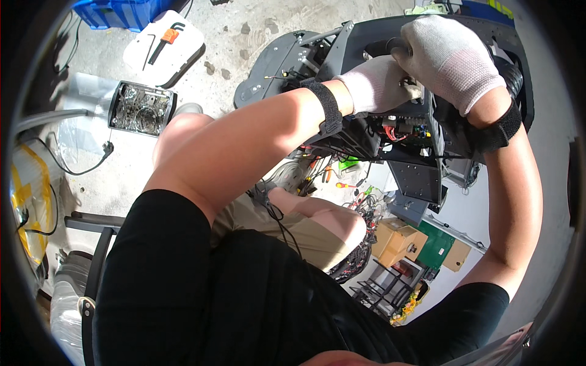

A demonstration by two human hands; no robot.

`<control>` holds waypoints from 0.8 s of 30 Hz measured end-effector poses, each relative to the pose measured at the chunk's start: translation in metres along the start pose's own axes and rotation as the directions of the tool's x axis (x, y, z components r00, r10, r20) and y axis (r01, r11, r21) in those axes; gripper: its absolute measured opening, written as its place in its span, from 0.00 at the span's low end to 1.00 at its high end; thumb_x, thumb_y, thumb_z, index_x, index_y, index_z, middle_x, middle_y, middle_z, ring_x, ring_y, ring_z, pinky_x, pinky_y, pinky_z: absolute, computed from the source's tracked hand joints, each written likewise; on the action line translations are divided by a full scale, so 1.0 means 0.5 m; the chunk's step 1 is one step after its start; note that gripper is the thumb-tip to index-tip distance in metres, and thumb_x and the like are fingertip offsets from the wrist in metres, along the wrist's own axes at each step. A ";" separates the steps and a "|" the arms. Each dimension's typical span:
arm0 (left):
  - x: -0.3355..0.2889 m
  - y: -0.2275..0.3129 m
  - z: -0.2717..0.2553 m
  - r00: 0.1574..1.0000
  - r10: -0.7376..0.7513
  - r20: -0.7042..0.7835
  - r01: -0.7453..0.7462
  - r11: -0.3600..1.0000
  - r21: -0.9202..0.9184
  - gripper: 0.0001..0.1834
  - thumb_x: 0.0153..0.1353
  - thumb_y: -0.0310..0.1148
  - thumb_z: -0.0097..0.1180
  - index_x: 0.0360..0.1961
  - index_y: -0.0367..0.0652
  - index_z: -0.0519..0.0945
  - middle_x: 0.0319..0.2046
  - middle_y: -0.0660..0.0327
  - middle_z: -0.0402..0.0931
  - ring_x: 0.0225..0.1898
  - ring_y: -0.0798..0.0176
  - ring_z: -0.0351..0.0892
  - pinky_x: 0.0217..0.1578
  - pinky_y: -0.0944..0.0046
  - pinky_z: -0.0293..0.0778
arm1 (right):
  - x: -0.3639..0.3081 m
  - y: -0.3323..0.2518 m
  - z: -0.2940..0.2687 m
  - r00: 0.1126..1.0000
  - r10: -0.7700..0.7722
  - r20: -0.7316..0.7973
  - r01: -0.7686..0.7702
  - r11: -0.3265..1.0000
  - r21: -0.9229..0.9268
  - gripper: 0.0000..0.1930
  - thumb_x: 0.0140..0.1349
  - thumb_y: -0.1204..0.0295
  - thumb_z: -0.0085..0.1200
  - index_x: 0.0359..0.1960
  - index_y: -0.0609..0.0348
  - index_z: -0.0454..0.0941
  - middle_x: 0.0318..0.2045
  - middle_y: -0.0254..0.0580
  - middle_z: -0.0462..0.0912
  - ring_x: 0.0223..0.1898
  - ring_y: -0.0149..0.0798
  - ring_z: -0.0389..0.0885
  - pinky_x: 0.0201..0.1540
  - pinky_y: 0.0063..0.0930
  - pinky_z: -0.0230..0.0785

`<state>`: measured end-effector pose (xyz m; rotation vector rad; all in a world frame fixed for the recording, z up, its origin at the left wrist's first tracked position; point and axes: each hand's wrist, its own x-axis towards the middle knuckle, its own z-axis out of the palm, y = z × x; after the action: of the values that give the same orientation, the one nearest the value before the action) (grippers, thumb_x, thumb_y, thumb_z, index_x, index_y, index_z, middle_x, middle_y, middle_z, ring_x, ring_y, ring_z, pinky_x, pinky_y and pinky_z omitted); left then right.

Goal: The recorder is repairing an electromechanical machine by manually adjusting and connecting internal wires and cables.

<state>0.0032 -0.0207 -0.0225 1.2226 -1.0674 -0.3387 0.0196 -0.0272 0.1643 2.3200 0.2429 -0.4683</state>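
Observation:
Both my hands wear whitish knit gloves and meet at the upper part of a black metal machine frame (360,52). My left hand (379,84) reaches over the frame with its fingers curled; what they grip is hidden. Just above and to the right, my right hand (448,55) is closed, its fingertips against the left hand. A dark rounded cylindrical part (390,46) shows beside the right-hand fingers; I cannot tell whether it is held. Below the hands, a circuit board with red wires (394,131) sits inside the open frame.
On the floor at left are a white panel (183,36) carrying an orange-held hex key set (166,44), a metal-filled tray (141,108) and a blue crate (119,12). Tangled cables (354,253) and a cardboard box (397,241) lie below the machine. A chair armrest (91,221) is left.

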 end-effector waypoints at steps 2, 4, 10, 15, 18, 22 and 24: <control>-0.004 0.006 -0.006 1.000 -0.019 -0.005 0.019 0.999 -0.041 0.16 0.64 0.39 0.56 0.46 0.39 0.83 0.42 0.45 0.85 0.49 0.43 0.83 0.51 0.52 0.78 | -0.001 0.004 0.003 0.993 -0.098 0.062 0.091 0.990 0.107 0.09 0.62 0.68 0.59 0.32 0.62 0.83 0.30 0.54 0.85 0.36 0.57 0.86 0.42 0.47 0.78; -0.010 0.017 -0.009 0.999 -0.037 -0.007 0.036 0.996 -0.085 0.15 0.64 0.38 0.56 0.45 0.40 0.84 0.42 0.46 0.85 0.49 0.44 0.84 0.51 0.52 0.78 | -0.002 0.024 0.017 0.989 -0.141 0.047 0.135 0.984 0.114 0.08 0.62 0.69 0.58 0.33 0.61 0.83 0.30 0.53 0.85 0.37 0.57 0.86 0.43 0.46 0.78; -0.015 0.030 -0.013 0.991 -0.123 -0.049 0.110 0.972 -0.207 0.16 0.64 0.43 0.60 0.44 0.42 0.86 0.42 0.50 0.86 0.47 0.45 0.84 0.49 0.53 0.79 | 0.003 0.026 -0.005 0.920 -0.391 -0.018 0.391 0.917 0.073 0.07 0.63 0.69 0.59 0.35 0.59 0.84 0.31 0.50 0.85 0.38 0.54 0.86 0.47 0.42 0.77; 0.006 -0.013 0.018 1.000 -0.030 0.003 0.029 0.980 0.195 0.22 0.68 0.50 0.55 0.44 0.42 0.85 0.42 0.48 0.85 0.48 0.44 0.83 0.51 0.52 0.78 | -0.009 -0.031 -0.026 1.000 0.006 0.025 -0.002 0.989 -0.146 0.13 0.65 0.61 0.59 0.29 0.55 0.87 0.27 0.48 0.86 0.32 0.53 0.87 0.39 0.42 0.81; 0.008 -0.039 0.025 0.992 0.123 -0.015 -0.114 0.953 0.280 0.24 0.69 0.53 0.53 0.46 0.42 0.85 0.44 0.47 0.85 0.49 0.44 0.83 0.52 0.52 0.78 | -0.012 -0.033 -0.002 0.999 0.031 0.031 -0.025 0.981 -0.193 0.13 0.65 0.61 0.58 0.29 0.55 0.89 0.28 0.50 0.87 0.32 0.50 0.88 0.37 0.42 0.82; -0.004 0.000 0.009 0.994 0.111 -0.009 -0.105 0.958 0.265 0.23 0.69 0.51 0.55 0.47 0.41 0.84 0.44 0.47 0.85 0.50 0.45 0.83 0.52 0.54 0.78 | -0.027 -0.017 0.012 0.999 -0.019 -0.050 0.010 0.985 -0.173 0.12 0.64 0.63 0.57 0.29 0.55 0.89 0.27 0.50 0.87 0.31 0.51 0.89 0.36 0.41 0.82; -0.016 0.027 -0.020 0.993 -0.119 0.005 0.116 0.962 -0.246 0.20 0.67 0.47 0.59 0.48 0.41 0.83 0.43 0.48 0.86 0.49 0.46 0.84 0.52 0.56 0.77 | -0.025 -0.021 0.005 0.999 0.026 -0.038 -0.032 0.980 -0.195 0.12 0.63 0.64 0.57 0.28 0.56 0.89 0.27 0.50 0.87 0.31 0.51 0.89 0.35 0.40 0.82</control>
<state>0.0030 -0.0043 -0.0141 1.0652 -0.9160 -0.5404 0.0041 -0.0220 0.1611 2.1383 0.2599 -0.3720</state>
